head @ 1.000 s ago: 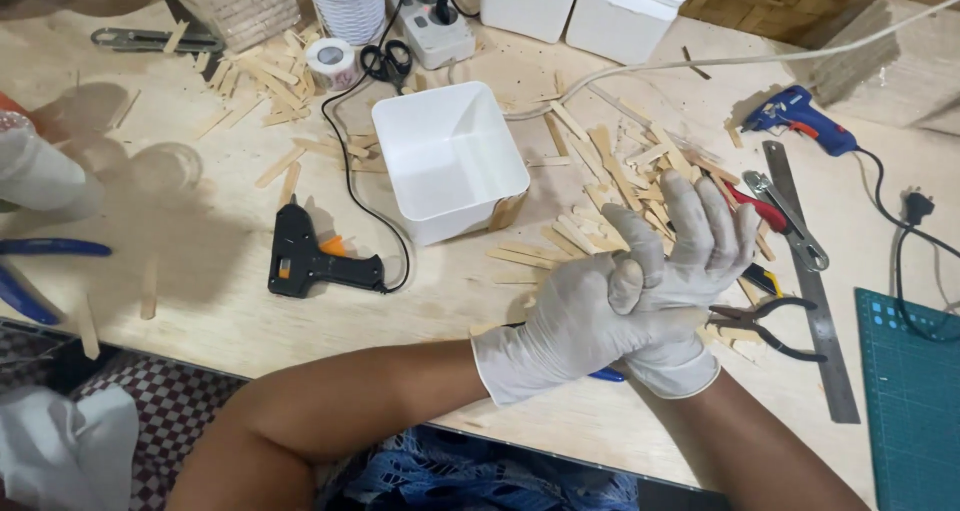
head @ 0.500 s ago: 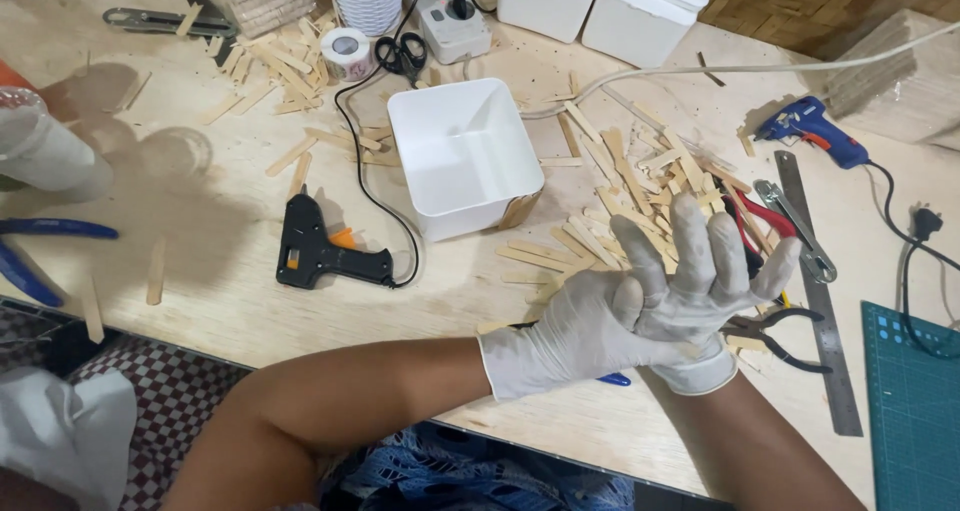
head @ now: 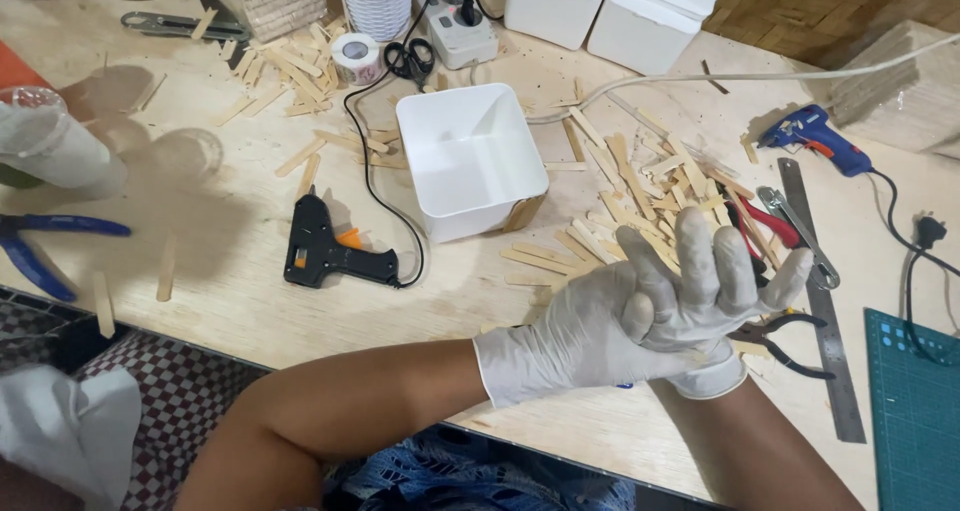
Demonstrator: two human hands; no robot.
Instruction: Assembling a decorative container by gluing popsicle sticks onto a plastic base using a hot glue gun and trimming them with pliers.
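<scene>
Your gloved left hand (head: 575,341) wraps around your right hand (head: 705,291), whose fingers are spread and hold nothing, near the table's front edge (head: 300,346). Bare wood lies left of them. Wooden sticks (head: 640,186) lie just beyond. White tub (head: 470,156): empty.

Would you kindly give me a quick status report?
Left hand grips right hand, both in white gloves. Nothing held. Wooden sticks and pliers lie beneath.
</scene>
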